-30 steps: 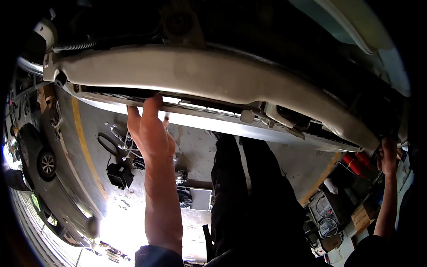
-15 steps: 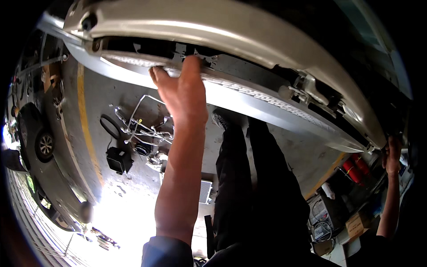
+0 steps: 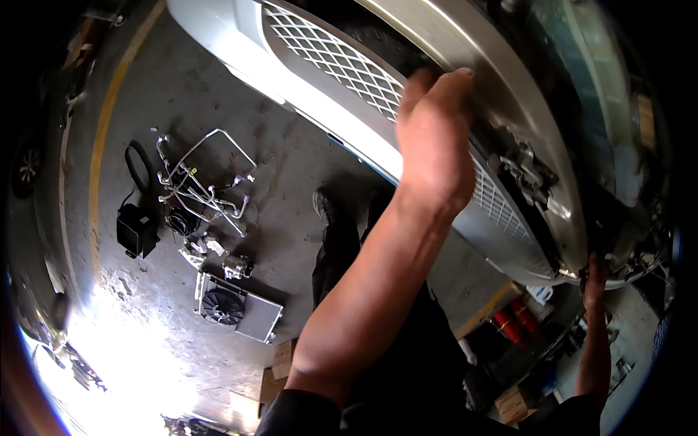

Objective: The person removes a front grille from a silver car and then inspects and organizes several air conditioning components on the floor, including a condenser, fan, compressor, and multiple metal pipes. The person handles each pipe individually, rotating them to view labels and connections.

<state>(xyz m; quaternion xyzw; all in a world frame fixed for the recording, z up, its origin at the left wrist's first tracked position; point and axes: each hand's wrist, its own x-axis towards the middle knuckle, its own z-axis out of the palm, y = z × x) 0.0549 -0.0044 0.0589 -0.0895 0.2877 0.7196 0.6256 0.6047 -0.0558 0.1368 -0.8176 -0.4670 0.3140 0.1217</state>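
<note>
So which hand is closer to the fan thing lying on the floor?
The left hand. It grips the silver bumper above the floor parts, on the side of the radiator fan. The right hand holds the bumper's far end, much farther away.

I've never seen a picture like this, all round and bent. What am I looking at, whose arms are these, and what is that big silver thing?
The camera sits on a person's head and looks down; its wide lens bends straight edges. The two bare arms are that person's own. The left hand grips the upper edge of a silver car bumper with a mesh grille, fingers curled over it. The right hand holds the bumper's far end at the right. Below is a concrete floor with a yellow line, where car parts lie: bent metal pipes, a black box and a radiator with a fan. The person's dark trousers show in between.
</note>
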